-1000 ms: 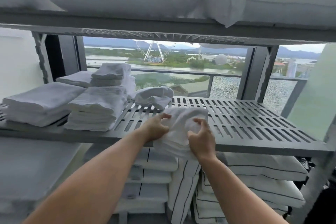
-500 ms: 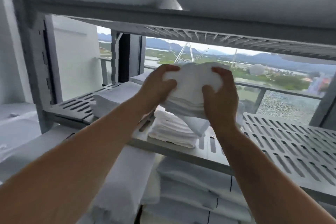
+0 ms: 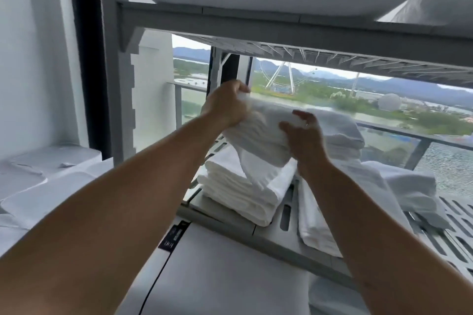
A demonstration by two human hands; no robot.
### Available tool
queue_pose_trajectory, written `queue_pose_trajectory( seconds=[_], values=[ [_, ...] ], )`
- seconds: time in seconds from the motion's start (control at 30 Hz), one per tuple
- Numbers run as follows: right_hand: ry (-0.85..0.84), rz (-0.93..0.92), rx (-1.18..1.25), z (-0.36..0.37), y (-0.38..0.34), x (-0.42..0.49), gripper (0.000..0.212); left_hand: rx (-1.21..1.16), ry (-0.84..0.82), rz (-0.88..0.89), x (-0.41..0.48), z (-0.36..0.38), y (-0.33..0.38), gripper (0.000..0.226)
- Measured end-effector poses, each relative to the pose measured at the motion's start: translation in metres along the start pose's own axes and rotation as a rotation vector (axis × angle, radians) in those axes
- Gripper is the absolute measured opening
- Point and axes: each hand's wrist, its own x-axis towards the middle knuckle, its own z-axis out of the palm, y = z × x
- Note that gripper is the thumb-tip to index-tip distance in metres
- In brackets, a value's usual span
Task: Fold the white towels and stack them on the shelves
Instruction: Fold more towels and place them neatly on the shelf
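Two grips: both clamped on one folded towel (image 3: 258, 130). The left grip (image 3: 225, 107) curls round its far-left edge and the right grip (image 3: 304, 135) curls over its near-right end.
Towel: in the air and tilted, right over the front-left stack (image 3: 240, 192) on the shelf (image 3: 455, 222). Not laid flat yet.
Risk 1: folds open on release. One layer hangs loose from the underside and seems to touch the stack, so letting go of one side first would likely let it flop out.
Risk 2: stack skews. It sits at the shelf's front-left corner, near the edge, and dragging the towel across it while landing could shift the top layers or push the pile toward the edge.
Risk 3: neighbours. The second stack (image 3: 314, 225) is just beside on the right, with a loose towel (image 3: 409, 186) beyond it. The right forearm passes over both and could snag one.
Fix: probably lower it level, tuck in the loose layer, then free both sides together.
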Motion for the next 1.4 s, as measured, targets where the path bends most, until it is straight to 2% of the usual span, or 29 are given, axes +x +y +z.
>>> queue_pose_trajectory(
  seconds=[0.07, 0.13, 0.23, 0.27, 0.33, 0.43, 0.53, 0.7, 0.83, 0.9, 0.97, 1.0, 1.07, 1.13, 1.2, 1.27, 1.33, 1.4],
  values=[
    [-0.064, 0.122, -0.11, 0.001, 0.018, 0.007, 0.042, 0.112, -0.086, -0.05, 0.006, 0.022, -0.024, 0.028],
    [-0.09, 0.168, -0.163, -0.003, 0.03, 0.016, 0.041, 0.138, -0.115, -0.093, 0.007, 0.037, -0.04, 0.022],
    [-0.143, 0.208, -0.011, -0.012, 0.024, 0.033, 0.024, 0.131, -0.081, -0.113, 0.017, 0.033, -0.045, 0.046],
    [-0.185, 0.246, 0.068, -0.014, 0.018, 0.04, 0.019, 0.093, -0.073, -0.171, 0.02, 0.028, -0.045, 0.052],
    [-0.23, 0.348, 0.265, -0.017, 0.011, 0.051, 0.023, -0.09, -0.132, -0.417, 0.023, 0.021, -0.045, 0.057],
    [-0.267, 0.416, 0.369, -0.017, 0.011, 0.057, 0.035, -0.219, -0.426, -0.719, 0.017, 0.013, -0.044, 0.066],
    [-0.296, 0.397, 0.331, -0.018, 0.014, 0.056, 0.042, -0.308, -0.581, -0.771, 0.018, 0.01, -0.042, 0.075],
    [-0.378, 0.425, 0.442, -0.016, 0.005, 0.053, 0.039, -0.399, -0.549, -0.8, 0.024, 0.005, -0.047, 0.074],
    [-0.35, 0.451, 0.572, -0.001, 0.011, 0.044, 0.046, -0.407, -0.514, -0.842, 0.024, 0.0, -0.056, 0.072],
    [-0.341, 0.446, 0.442, -0.003, 0.027, 0.034, 0.039, -0.38, -0.496, -0.853, 0.023, 0.002, -0.064, 0.069],
    [-0.343, 0.387, 0.055, -0.011, 0.04, 0.024, 0.028, -0.305, -0.481, -0.869, 0.022, 0.005, -0.072, 0.061],
    [-0.343, 0.323, -0.178, -0.016, 0.045, 0.021, 0.029, -0.269, -0.473, -0.878, 0.021, 0.007, -0.075, 0.057],
    [-0.308, 0.162, -0.554, -0.023, 0.049, 0.017, 0.041, -0.213, -0.472, -0.838, 0.023, 0.014, -0.078, 0.061],
    [-0.285, 0.078, -0.699, -0.023, 0.054, 0.015, 0.049, -0.178, -0.524, -0.735, 0.025, 0.023, -0.077, 0.066],
    [-0.274, 0.13, -0.627, -0.019, 0.061, 0.011, 0.052, -0.204, -0.604, -0.67, 0.023, 0.032, -0.071, 0.066],
    [-0.231, 0.146, -0.515, -0.015, 0.069, 0.007, 0.047, -0.185, -0.611, -0.549, 0.02, 0.039, -0.064, 0.061],
    [-0.158, 0.025, -0.544, -0.012, 0.073, 0.003, 0.039, -0.04, -0.504, -0.334, 0.02, 0.045, -0.059, 0.056],
    [-0.064, -0.127, -0.595, -0.011, 0.076, 0.001, 0.033, -0.03, -0.392, -0.192, 0.02, 0.048, -0.054, 0.054]
  ],
)
